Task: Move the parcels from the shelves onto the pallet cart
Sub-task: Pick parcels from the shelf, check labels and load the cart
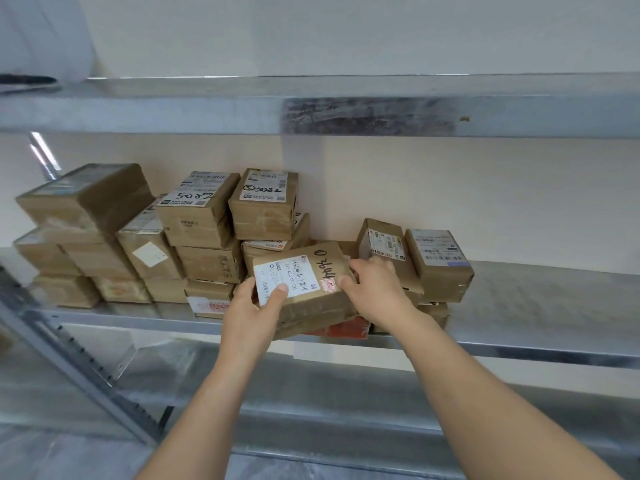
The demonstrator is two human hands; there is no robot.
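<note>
Both bare forearms reach up from the bottom of the view to a brown cardboard parcel [330,266] at the front of the middle metal shelf [536,306]. The left hand [252,306] grips its left end, thumb pressed on the white shipping label [277,277] and fingers hidden beneath. The right hand [372,289] grips the right end, thumb on the top face beside a small red-bordered sticker [329,285] marked "H", fingers curled over the far corner.

The parcel's long axis runs left to right, rising a little to the right, and its labelled face tips toward the camera. The label's print is turned sideways, with barcodes and a code that looks like "516 K20 00 081". Black marker digits run along the right part of the top, too loose to read surely.

Just under it lies a red-wrapped parcel [346,329] at the shelf edge. To the right stand two small boxes [440,265] with barcode labels too small to read.

Behind and to the left, stacked cartons fill the shelf. One [199,206] carries marker numerals, seemingly upside down. Its neighbour [265,202] shows a circled cross and what looks like "5052". A larger taped carton [86,199] tops the far-left stack.

Above runs the upper shelf beam [207,109], with the pale wall [450,195] behind.
</note>
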